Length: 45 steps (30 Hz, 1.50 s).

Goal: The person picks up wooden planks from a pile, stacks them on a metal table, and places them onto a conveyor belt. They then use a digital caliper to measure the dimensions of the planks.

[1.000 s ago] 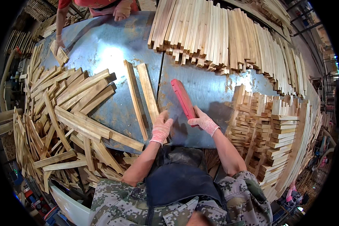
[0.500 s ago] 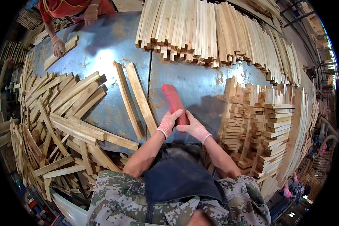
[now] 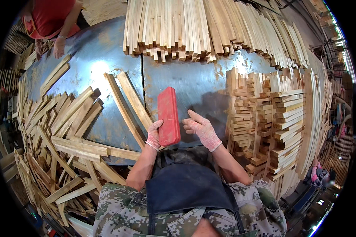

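A long red case (image 3: 168, 116) with a flat face and bevelled edges is tilted up in front of me. My left hand (image 3: 153, 134), in a pale glove with a pinkish cuff, grips it along its lower left side; the fingers behind the case are hidden. Just right of the case, and apart from it, is my gloved right hand (image 3: 200, 129). Its index finger points out, the other fingers are loosely bent, and nothing shows in it. Two wooden strips (image 3: 124, 110) lie slanting on the metal tabletop (image 3: 186, 79) to the left of the case.
A jumbled heap of wooden pieces (image 3: 77, 144) covers the left side. Neat rows of strips (image 3: 170, 29) line the far side, and stacked short blocks (image 3: 286, 122) stand at right. Across the table, at the far left, another person (image 3: 53, 21) in red stands near two pieces.
My right hand has come off the red case and moved right. The case has turned more upright and shows its broad face. The far person's hands have drawn back from the board.
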Motion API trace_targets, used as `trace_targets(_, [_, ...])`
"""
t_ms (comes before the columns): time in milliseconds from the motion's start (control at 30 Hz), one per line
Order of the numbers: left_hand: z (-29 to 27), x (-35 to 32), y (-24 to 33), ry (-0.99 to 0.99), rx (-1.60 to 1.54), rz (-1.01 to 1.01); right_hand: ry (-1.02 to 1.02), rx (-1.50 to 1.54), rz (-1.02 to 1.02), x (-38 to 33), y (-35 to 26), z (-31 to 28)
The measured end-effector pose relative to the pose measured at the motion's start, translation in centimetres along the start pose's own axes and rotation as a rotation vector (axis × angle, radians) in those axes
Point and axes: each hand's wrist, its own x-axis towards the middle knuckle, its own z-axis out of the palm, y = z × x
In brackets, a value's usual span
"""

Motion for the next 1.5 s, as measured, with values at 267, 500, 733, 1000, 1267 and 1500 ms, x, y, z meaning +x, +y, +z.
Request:
trace_targets(267, [4.4,2.9,-5.0,0.375,0.406,0.244,0.323,0.076,0.086,0.9,3.0,0.9])
trace_targets(500, [-0.5,6.6,-1.2,0.578,0.798,0.488,0.149,0.218,0.177,1.5,6.2,-4.8])
trace_targets(733, [-2.4,9.4,2.7,0.702,0.817,0.338,0.064,-0.083,0.214,2.1,6.1,-5.2])
trace_targets(1000, [3.1,9.6,3.9,0.715,0.849,0.191,0.055,0.122,0.228,2.8,5.3,-6.6])
trace_targets(1267, [3.0,9.1,4.3,0.651,0.918,0.16,0.179,-0.167,0.149,3.5,5.3,-7.5])
trace_targets(1500, [6.7,8.2,3.3,0.619,1.01,0.179,0.283,-1.283,-0.013,3.3,2.7,-3.5])
